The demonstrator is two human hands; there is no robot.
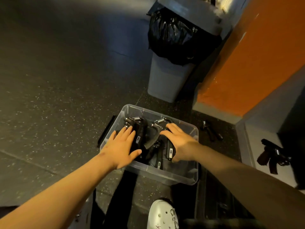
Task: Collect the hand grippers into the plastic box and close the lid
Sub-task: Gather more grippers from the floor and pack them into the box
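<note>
Low in the centre of the frame, a clear, open-topped rectangular plastic box [189,177] sits on the dark speckled floor with several black spring-loaded hand grippers [140,129] heaped inside it. The left hand [121,148] lies flat over the heap at the box's left side, fingers spread and extended, pressing or settling rather than clenched on anything. The right hand [179,142] curls over a black gripper handle [170,150] toward the box's right side, fingers bent around it in what looks like a loose hold. Not everything is collected: one stray black hand gripper [212,131] lies on the floor just right of the box, and a second dark gripper [272,156] rests on the grey ledge at the right edge. A dark flat piece [105,131] at the box's left side may be the lid, though that cannot be confirmed. These tools look stiff and fairly dense, with steel coils; the padded handles offer the surest grip, while the springs would likely snag on neighbours. A grey bin lined with a black bag [166,75] stands beyond the box.
</note>
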